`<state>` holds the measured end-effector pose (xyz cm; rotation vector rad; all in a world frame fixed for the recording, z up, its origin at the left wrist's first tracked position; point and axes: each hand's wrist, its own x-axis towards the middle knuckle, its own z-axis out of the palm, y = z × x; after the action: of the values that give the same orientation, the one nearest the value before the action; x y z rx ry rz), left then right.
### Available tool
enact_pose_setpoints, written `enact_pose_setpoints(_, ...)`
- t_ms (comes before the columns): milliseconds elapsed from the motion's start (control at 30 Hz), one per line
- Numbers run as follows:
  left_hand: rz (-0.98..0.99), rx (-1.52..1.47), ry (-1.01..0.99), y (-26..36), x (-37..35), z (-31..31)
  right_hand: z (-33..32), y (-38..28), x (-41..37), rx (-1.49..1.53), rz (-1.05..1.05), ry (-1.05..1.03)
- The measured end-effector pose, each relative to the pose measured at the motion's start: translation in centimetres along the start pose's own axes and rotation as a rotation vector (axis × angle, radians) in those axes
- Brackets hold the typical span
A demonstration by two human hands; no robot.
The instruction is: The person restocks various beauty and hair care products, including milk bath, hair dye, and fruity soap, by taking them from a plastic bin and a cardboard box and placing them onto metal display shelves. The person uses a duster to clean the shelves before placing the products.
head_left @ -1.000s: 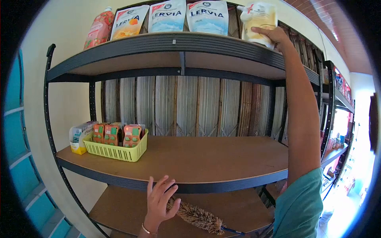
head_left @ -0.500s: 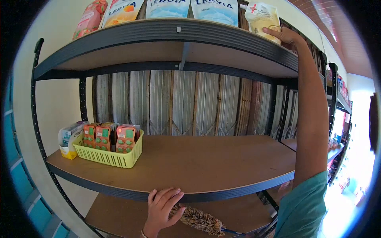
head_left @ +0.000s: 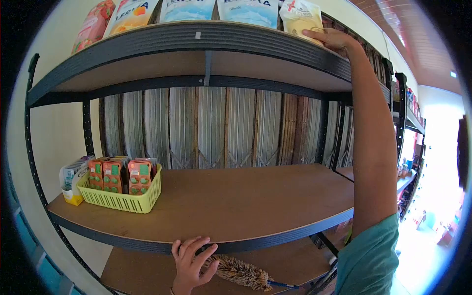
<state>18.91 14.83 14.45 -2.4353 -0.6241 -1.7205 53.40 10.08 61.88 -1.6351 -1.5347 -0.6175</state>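
Observation:
On the top shelf [head_left: 275,43] at the upper right, my right hand [head_left: 337,40] grips the lower right side of a cream-coloured refill pouch [head_left: 297,20]. One digit lies across its front; the others are partly hidden beside it. The pouch stands upright, its top cut off by the view. Beside it are two blue-white pouches [head_left: 248,14], an orange-pictured pouch [head_left: 129,19] and a pink pouch [head_left: 94,25]. Below, my left hand [head_left: 191,265] rests its spread fingertips on the front edge of the middle shelf [head_left: 255,196], holding nothing.
A yellow-green basket [head_left: 120,200] with orange blister-type packs [head_left: 139,177] sits at the middle shelf's left, next to a white-and-yellow box [head_left: 71,189]. A fluffy duster [head_left: 243,273] lies on the lower shelf behind my left hand. Black uprights [head_left: 37,147] frame the rack.
The view has shifted, so the rack appears further left. Both hands keep their places, right at the cream pouch and left on the shelf edge.

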Motion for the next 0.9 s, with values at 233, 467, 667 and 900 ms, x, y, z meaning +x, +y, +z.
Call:
enact_pose_setpoints(233,0.001,0.014,0.020,0.0,-0.2,0.3,0.1,-0.6,-0.3,-0.054,-0.002,0.009)
enact_pose_setpoints(467,0.013,0.023,0.031,0.2,-0.1,0.4,0.6,-2.2,-2.9,0.220,-0.136,-0.015)
enact_pose_setpoints(667,0.020,0.028,0.034,0.2,-0.1,0.4,0.7,-2.5,-3.7,0.207,-0.205,0.061)
enact_pose_setpoints(900,0.003,0.038,0.021,0.1,-0.1,0.4,0.4,-3.1,-3.0,0.499,0.044,0.309)
